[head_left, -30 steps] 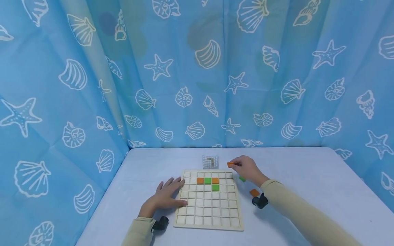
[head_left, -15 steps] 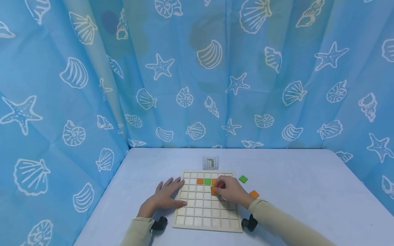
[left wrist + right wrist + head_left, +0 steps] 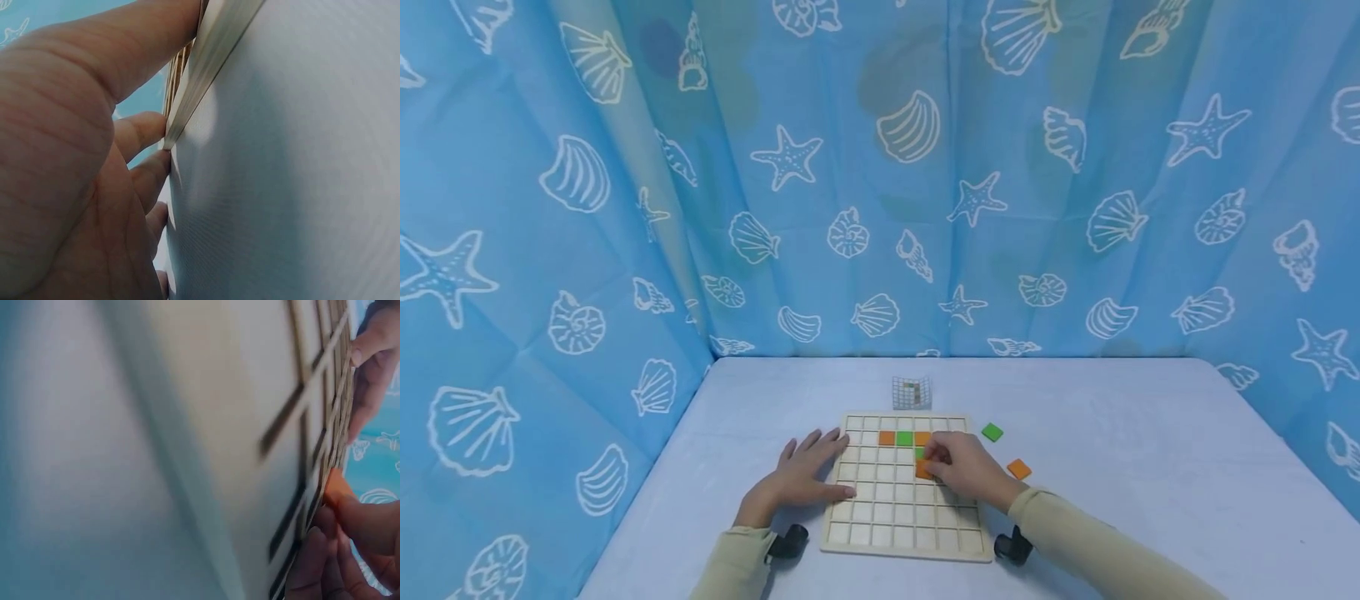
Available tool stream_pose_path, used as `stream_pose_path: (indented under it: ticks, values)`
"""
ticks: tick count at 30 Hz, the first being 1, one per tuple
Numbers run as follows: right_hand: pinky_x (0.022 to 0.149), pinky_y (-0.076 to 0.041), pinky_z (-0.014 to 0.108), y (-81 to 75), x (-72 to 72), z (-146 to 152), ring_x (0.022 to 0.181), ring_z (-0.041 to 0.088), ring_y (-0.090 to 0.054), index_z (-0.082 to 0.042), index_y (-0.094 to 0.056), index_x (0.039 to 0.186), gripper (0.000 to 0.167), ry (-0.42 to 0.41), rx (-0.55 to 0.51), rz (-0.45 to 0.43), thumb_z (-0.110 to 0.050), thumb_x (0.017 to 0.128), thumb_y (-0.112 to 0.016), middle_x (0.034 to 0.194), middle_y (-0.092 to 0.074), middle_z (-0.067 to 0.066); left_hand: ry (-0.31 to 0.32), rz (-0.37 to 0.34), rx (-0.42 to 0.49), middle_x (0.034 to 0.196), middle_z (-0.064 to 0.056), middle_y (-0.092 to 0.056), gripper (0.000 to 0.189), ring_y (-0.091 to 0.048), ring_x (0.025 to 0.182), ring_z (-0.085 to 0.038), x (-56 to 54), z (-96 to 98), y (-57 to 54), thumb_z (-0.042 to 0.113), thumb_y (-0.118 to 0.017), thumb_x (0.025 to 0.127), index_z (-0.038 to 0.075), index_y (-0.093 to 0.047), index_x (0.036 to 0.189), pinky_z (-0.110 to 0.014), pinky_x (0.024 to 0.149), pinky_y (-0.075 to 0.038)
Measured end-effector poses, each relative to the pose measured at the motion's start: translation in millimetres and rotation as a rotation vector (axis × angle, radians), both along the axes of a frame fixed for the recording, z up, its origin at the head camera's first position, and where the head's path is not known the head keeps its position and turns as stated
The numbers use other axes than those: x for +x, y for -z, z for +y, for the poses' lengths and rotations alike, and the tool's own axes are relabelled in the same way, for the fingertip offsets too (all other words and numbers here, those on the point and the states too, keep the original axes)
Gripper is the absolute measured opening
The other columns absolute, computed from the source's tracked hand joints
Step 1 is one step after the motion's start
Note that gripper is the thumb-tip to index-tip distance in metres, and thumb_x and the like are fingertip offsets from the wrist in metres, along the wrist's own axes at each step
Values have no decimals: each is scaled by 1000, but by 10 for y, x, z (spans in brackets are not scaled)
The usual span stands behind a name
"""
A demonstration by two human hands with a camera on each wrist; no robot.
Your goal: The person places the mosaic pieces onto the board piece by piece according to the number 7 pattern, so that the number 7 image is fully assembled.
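Observation:
A wooden grid board (image 3: 883, 533) lies on the white table. My right hand (image 3: 966, 468) pinches an orange square tile (image 3: 922, 470) between thumb and fingers, low over the board just below a green tile (image 3: 920, 453). In the right wrist view the same orange tile (image 3: 337, 487) is tilted against the grid, fingertips right at the board. A row of orange (image 3: 887, 438), green (image 3: 905, 438) and orange tiles sits in the second row of cells. My left hand (image 3: 797, 479) rests with spread fingers on the board's left edge, thumb and fingertips touching the rim (image 3: 206, 75).
To the right of the board lie a loose green tile (image 3: 992, 432) and a loose orange tile (image 3: 1018, 469). Behind the board stands a small card with a grid pattern (image 3: 912, 392). A blue shell-print curtain (image 3: 880, 208) hangs along the table's back and left.
My right hand has come from beyond the board's upper right corner onto the board, carrying the orange tile, then shifted it slightly down. My left hand has stayed on the edge.

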State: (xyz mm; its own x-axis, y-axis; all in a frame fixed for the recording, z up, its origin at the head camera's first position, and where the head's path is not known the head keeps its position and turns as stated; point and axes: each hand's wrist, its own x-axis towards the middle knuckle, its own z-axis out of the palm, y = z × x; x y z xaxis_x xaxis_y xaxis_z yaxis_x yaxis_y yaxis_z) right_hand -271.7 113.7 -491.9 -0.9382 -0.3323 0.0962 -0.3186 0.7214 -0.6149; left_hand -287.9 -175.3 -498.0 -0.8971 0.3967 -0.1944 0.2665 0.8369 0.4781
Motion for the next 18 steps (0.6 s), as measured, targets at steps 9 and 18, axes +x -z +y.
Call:
stream_pose_path:
  ticks: [9,18]
  values:
    - [67,-50,26,21,-65,11,75,8,-57,-18,-74,87,7,-10,18,-93,-12,85,-77,80,-65,-10,-14,26,-16,163,-6,-28,93,-13,153,-36,-7,8,0,63,-71,79,18,-38,153,-65,121,-3]
    - [64,-45,23,65,-65,27,72,10,-52,-17,-72,88,9,13,-19,-133,-12,84,-78,77,-60,-7,-13,16,-17,164,-5,-28,95,-12,153,-36,-8,3,18,64,-71,78,19,-36,154,-65,121,-2]
